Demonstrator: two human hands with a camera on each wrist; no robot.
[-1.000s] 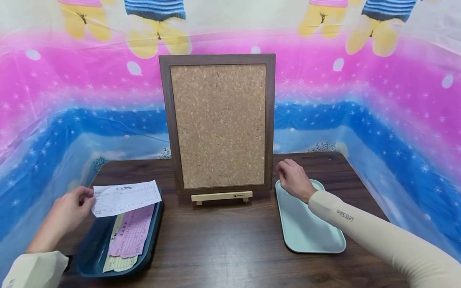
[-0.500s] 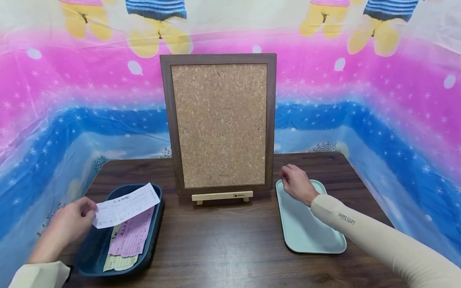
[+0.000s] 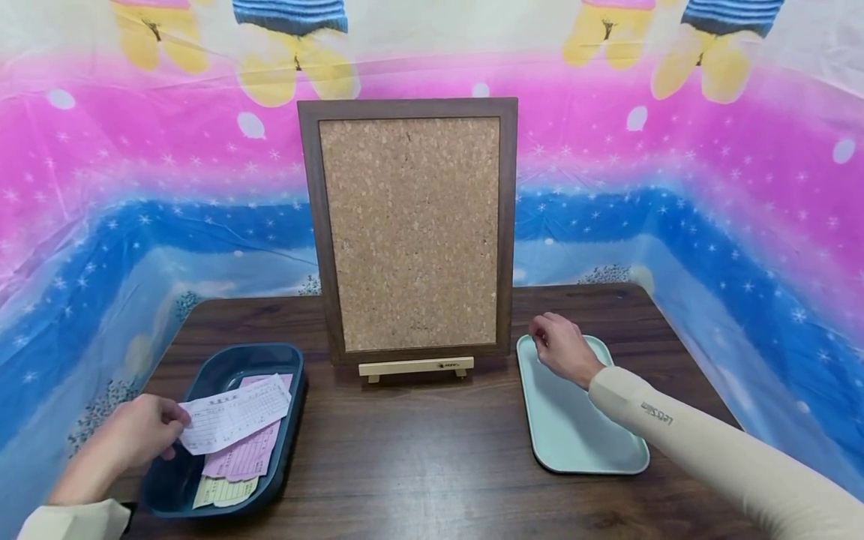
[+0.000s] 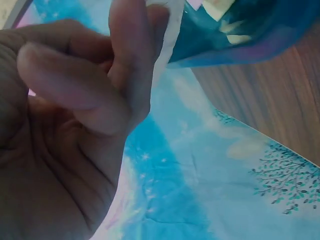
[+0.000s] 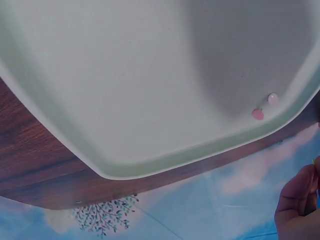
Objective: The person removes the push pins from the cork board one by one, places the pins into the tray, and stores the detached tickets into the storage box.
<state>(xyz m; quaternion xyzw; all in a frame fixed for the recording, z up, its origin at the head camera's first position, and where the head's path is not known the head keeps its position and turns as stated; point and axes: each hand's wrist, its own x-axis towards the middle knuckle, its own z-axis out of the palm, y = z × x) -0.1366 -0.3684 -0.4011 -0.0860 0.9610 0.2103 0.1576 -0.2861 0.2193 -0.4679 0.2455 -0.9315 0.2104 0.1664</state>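
Observation:
My left hand (image 3: 138, 431) pinches a white printed slip of paper (image 3: 236, 412) by its left edge, over the dark blue bin (image 3: 295, 442). Beneath that slip, pink slips (image 3: 246, 454) and pale yellow slips (image 3: 229, 491) lie in the bin. In the left wrist view the paper's edge (image 4: 172, 35) shows between thumb and fingers. My right hand (image 3: 563, 349) hovers over the far left corner of the pale green tray (image 3: 587, 442), fingers curled together. A small yellow-green piece (image 5: 314, 162) shows at its fingertips in the right wrist view; its kind is too small to tell.
A cork board (image 3: 412, 232) in a brown frame stands upright on a wooden easel (image 3: 416, 367) at the table's back middle. Two small pieces, one pink (image 5: 257, 114) and one paler (image 5: 272, 98), lie near the tray's rim. Printed cloth (image 3: 742, 187) hangs around the table (image 3: 412, 450).
My left hand has come down and slightly right with the white slip, which now lies lower over the pink slips. My right hand has shifted slightly right and down.

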